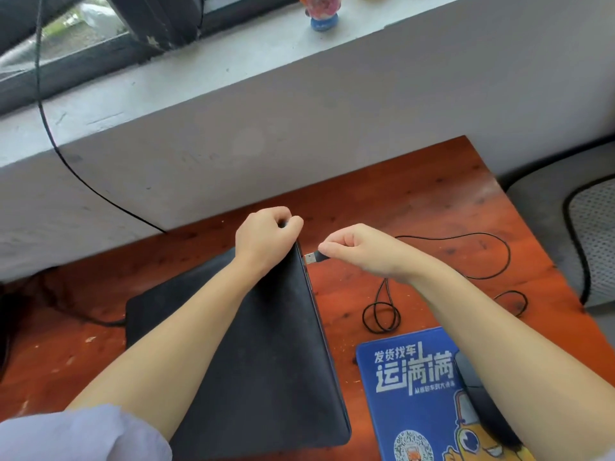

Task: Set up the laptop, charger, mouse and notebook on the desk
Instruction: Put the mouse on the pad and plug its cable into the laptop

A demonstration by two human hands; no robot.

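A black laptop (266, 344) lies shut on the red-brown wooden desk (416, 201), its right side tilted up. My left hand (266, 234) grips the laptop's far right corner. My right hand (359, 251) pinches a USB plug (311, 258), its metal end a short way from the laptop's right edge. The plug's thin black cable (482, 257) loops over the desk behind my right arm. A dark mouse (472, 377) rests on a blue printed mouse pad (416, 394), partly hidden by my right forearm. No notebook is visible.
A grey concrete window ledge (233, 94) runs along the desk's far side, with a small colourful figurine (321, 13) on it. Another black cable (66, 161) hangs from the window down behind the desk. A mesh chair (592, 244) stands to the right.
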